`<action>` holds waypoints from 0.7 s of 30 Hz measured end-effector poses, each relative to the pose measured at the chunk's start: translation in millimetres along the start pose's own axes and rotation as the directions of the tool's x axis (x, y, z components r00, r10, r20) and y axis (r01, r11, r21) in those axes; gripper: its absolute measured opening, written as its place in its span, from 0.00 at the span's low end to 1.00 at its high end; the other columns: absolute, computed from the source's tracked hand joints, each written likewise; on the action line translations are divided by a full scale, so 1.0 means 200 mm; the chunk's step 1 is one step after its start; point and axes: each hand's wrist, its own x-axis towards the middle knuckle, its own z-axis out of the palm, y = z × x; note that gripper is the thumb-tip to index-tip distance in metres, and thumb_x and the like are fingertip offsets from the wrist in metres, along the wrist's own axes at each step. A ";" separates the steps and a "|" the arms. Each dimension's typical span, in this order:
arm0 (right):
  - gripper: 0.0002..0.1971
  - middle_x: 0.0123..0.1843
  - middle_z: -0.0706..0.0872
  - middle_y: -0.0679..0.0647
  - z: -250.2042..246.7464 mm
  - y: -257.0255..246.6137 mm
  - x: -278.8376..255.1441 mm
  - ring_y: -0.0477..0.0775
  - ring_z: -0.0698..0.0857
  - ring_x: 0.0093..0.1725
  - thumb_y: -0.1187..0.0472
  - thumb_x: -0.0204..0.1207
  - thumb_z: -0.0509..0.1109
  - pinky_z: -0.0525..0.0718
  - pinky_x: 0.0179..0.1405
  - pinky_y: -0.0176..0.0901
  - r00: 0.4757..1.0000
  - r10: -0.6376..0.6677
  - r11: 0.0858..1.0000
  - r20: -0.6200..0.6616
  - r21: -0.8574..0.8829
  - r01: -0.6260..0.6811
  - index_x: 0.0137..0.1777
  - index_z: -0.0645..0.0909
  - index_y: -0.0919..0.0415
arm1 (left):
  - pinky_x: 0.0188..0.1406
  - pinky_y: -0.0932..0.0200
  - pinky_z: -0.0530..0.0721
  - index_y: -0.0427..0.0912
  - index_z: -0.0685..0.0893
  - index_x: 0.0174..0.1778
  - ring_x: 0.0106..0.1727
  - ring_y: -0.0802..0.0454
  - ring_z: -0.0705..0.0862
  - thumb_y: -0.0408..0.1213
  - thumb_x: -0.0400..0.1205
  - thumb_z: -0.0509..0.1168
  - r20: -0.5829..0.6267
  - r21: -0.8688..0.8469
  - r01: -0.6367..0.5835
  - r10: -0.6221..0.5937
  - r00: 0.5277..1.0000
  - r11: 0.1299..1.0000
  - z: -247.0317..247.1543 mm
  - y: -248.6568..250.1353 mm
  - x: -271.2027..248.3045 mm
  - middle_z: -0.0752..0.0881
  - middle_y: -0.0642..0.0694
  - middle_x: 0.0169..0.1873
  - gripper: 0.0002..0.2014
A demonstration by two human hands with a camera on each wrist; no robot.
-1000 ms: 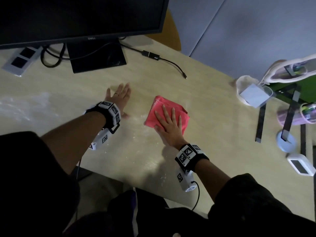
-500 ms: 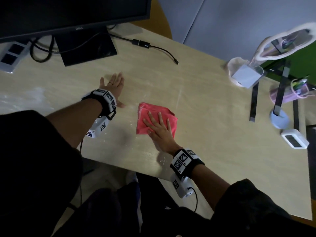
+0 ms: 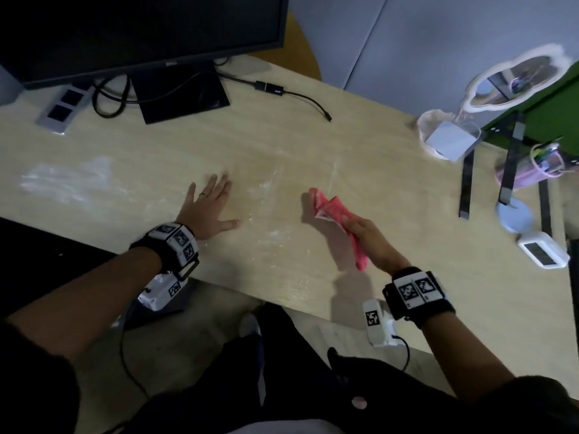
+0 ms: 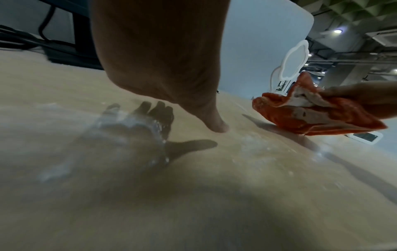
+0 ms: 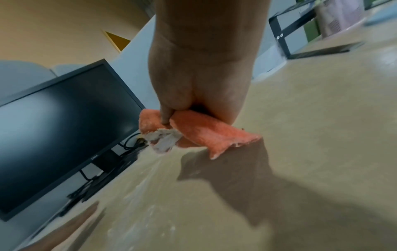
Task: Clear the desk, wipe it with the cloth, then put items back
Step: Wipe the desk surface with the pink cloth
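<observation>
Right hand [image 3: 368, 238] in the head view: I see its fingers curled round the red cloth [image 3: 336, 220], which it holds bunched and lifted off the desk [image 3: 360, 170], the cloth's shadow lying on the wood below. My left hand [image 3: 210, 208] lies flat on the desk with fingers straight and spread, holding nothing; it is well apart from the cloth. White smears mark the wood between the 2 hands and to the far left. At the back stands a dark monitor [image 3: 141, 29] on its stand, with a cable [image 3: 300, 98] trailing to the right. On the right side I note a cloud-shaped mirror [image 3: 513, 79], a pink container [image 3: 526, 175] and a small white display [image 3: 543, 253].

Left wrist view: the left hand [image 4: 163, 59] hangs over the desk [image 4: 236, 186], its thumb tip touching the wood and its shadow falling on a white smear. To the right, fingers of the right hand [image 4: 363, 95] pinch the cloth [image 4: 311, 118], whose pale inner side shows between the red folds. The mirror [image 4: 294, 57] stands behind it.

Right wrist view: the right hand [image 5: 201, 76] grips the cloth [image 5: 199, 132] from above, thumb and fingers closed on the bundle, 1 corner hanging clear above the desk [image 5: 322, 135]. The monitor [image 5: 64, 122] fills the left side.
</observation>
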 end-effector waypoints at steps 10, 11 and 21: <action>0.26 0.83 0.33 0.46 0.32 0.41 -0.04 0.56 0.28 0.80 0.50 0.86 0.47 0.26 0.74 0.66 0.978 -0.088 0.870 -0.191 -0.492 -0.018 0.81 0.43 0.44 | 0.79 0.33 0.40 0.41 0.31 0.81 0.83 0.48 0.30 0.77 0.62 0.60 0.138 0.026 0.041 -0.044 0.989 0.999 0.21 -0.06 -0.27 0.26 0.48 0.80 0.67; 0.27 0.83 0.32 0.46 0.37 0.42 -0.05 0.56 0.27 0.80 0.49 0.86 0.47 0.26 0.74 0.66 0.970 -0.072 0.867 -0.231 -0.495 -0.053 0.82 0.43 0.46 | 0.79 0.33 0.40 0.40 0.31 0.81 0.83 0.48 0.31 0.75 0.64 0.62 0.139 0.023 0.039 -0.042 0.989 0.999 0.21 -0.05 -0.27 0.25 0.48 0.80 0.65; 0.35 0.78 0.69 0.64 0.99 0.31 0.02 0.70 0.60 0.79 0.43 0.80 0.42 0.53 0.74 0.75 0.707 0.089 0.817 -0.702 -0.355 -0.454 0.82 0.38 0.58 | 0.79 0.30 0.41 0.41 0.29 0.81 0.82 0.47 0.29 0.74 0.62 0.65 0.137 0.015 0.021 -0.023 0.990 1.000 0.22 -0.06 -0.25 0.25 0.49 0.80 0.67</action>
